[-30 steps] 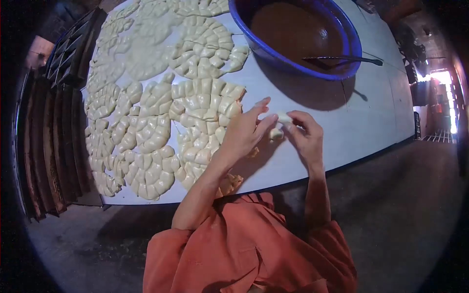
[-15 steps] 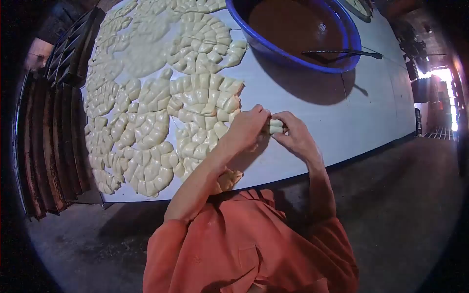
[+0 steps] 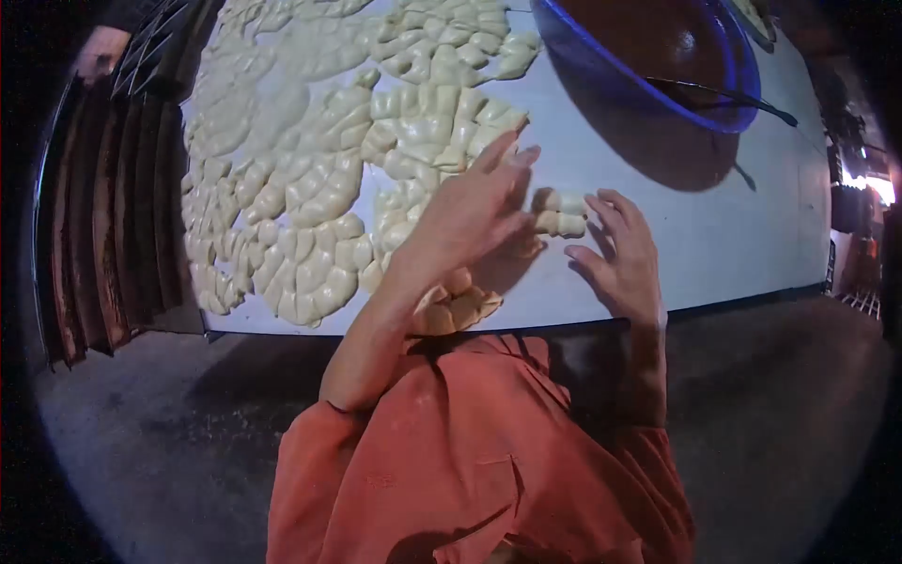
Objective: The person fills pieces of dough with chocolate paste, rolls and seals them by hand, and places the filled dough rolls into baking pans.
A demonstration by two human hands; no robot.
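Observation:
A small pair of pale dough rolls (image 3: 561,214) lies side by side on the white table, between my two hands. Close to their right end is my right hand (image 3: 622,249), its fingers spread and apart from the dough. My left hand (image 3: 484,202) reaches over the near edge of the spread dough, fingers stretched out and nothing visible in them. Under it, part of the dough is hidden. Many shiny, cream-coloured dough pieces (image 3: 315,249) sit joined in clusters across the table's left half.
A blue basin (image 3: 601,70) of brown liquid stands at the back right, a dark-handled utensil (image 3: 742,98) resting across its rim. Stacked dark trays (image 3: 108,226) line the left side. By the near table edge (image 3: 526,324) lies a wrinkled tan piece (image 3: 456,305).
My right hand has let go of the small dough rolls and opened beside them. The left hand's fingers have stretched apart. The whole view has shifted, so the table appears farther right and up.

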